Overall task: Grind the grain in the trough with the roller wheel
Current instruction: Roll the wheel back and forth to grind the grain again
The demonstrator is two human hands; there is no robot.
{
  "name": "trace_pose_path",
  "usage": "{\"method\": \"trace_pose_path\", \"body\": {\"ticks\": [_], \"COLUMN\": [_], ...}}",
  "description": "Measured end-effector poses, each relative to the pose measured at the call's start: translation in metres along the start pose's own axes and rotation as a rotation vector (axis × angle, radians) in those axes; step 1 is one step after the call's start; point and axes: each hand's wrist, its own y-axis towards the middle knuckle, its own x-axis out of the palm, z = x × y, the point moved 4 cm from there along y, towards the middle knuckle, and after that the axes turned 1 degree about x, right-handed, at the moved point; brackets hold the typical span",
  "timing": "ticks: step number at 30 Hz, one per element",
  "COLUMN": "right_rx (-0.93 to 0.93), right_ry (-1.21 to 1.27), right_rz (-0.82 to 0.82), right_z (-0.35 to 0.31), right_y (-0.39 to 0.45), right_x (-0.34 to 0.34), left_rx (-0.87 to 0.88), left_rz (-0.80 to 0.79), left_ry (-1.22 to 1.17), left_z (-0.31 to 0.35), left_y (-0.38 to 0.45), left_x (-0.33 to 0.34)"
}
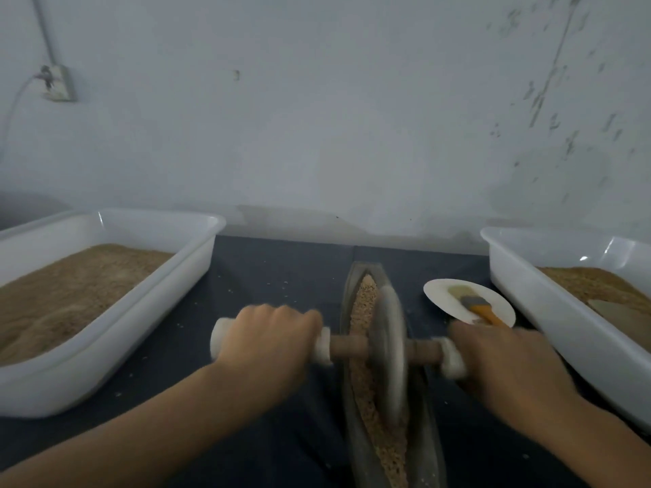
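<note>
Grey roller wheel (387, 350), unlabelled, gripped by both hands (267, 341) over grain (364, 301).

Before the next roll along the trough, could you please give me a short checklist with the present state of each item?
1. Left hand grips its white handle end: ok.
2. Right hand grips the other handle end: ok.
3. Roller wheel sits in the trough groove: ok.
4. Grain lies ahead of the wheel: ok.
5. Plate with the brush lies close to the right hand: cannot tell whether it clears the stroke.
6. How finely the grain is ground: cannot tell, blurred.
</note>
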Motion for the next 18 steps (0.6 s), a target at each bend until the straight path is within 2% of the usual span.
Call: {"method": "trace_pose_path", "body": {"ticks": [1,4,6,7,8,10,12,16,18], "right_rx": [-0.006,-0.017,0.068,0.092,0.094,0.136,0.198,0.286,0.27], "right_ry": [0.003,0.011,0.047,0.043,0.004,-0.061,-0.062,0.063,0.019], "right_rz": [-0.014,-0.196,-0.393,-0.428,-0.418,-0.191,-0.055,-0.117,-0.097], "right_z": [-0.001,-0.002,0.0,0.0,-0.001,0.003,0.007,0.015,0.015], "right_y": [-0.009,-0.026,-0.02,-0.017,-0.013,0.002,0.019,0.051,0.05], "right_x": [-0.008,-0.008,-0.006,-0.004,0.0,0.01,0.022,0.041,0.04], "left_rx": [0.022,0.046,0.034,0.021,0.006,-0.02,-0.04,-0.029,-0.015], "left_rz": [-0.001,-0.022,-0.059,-0.058,-0.045,-0.026,-0.002,0.075,0.073], "left_ry": [-0.001,-0.009,-0.009,0.003,0.015,0.025,0.051,0.127,0.126], "left_z": [0.002,0.002,0.001,0.002,0.002,0.001,-0.001,-0.001,-0.001], "left_y": [-0.015,-0.044,-0.044,-0.038,-0.028,0.003,0.038,0.079,0.077], "left_x": [-0.006,-0.018,-0.017,-0.015,-0.011,-0.004,0.001,0.0,0.001]}}
